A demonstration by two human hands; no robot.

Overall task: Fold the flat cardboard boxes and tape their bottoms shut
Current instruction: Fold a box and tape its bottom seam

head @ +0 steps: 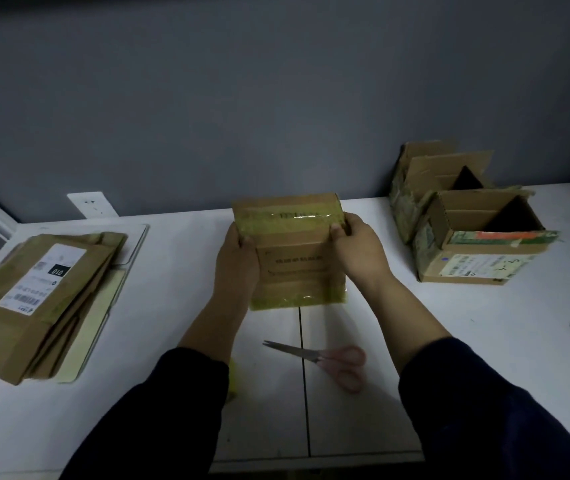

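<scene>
Both grips, left hand [236, 261] and right hand [356, 247], clamp the flat brown cardboard box [294, 268], which we should next square open.

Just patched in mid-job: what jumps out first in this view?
The left hand and right hand grip a taped cardboard box in the middle. A stack of flat boxes lies at the left, two open folded boxes stand at the far right, and pink-handled scissors lie nearest the person.
</scene>
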